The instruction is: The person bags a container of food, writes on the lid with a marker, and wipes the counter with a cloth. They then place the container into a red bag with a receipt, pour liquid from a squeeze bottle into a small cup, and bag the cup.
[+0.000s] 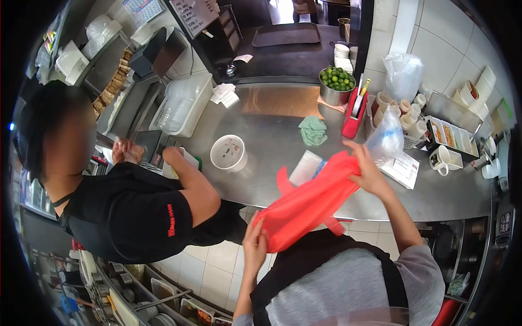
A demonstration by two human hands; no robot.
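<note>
A red plastic bag (312,204) is stretched at a slant between my two hands, over the front edge of the steel counter. My left hand (254,239) is closed on its lower left end. At the upper right end, my right hand (367,169) grips the bag with thumb and fingers. Strap-like handles of the bag stick out on both sides. Partly behind the bag, a clear plastic packet (306,167) with blue marks lies on the counter. A knotted clear bag (386,136) stands just beyond my right hand.
On the steel counter (261,138) are a white tub (229,154), a green cloth (312,130), a pot of limes (336,86), a red tape dispenser (354,111) and a condiment box (451,141). A co-worker in black (144,217) stands close on the left.
</note>
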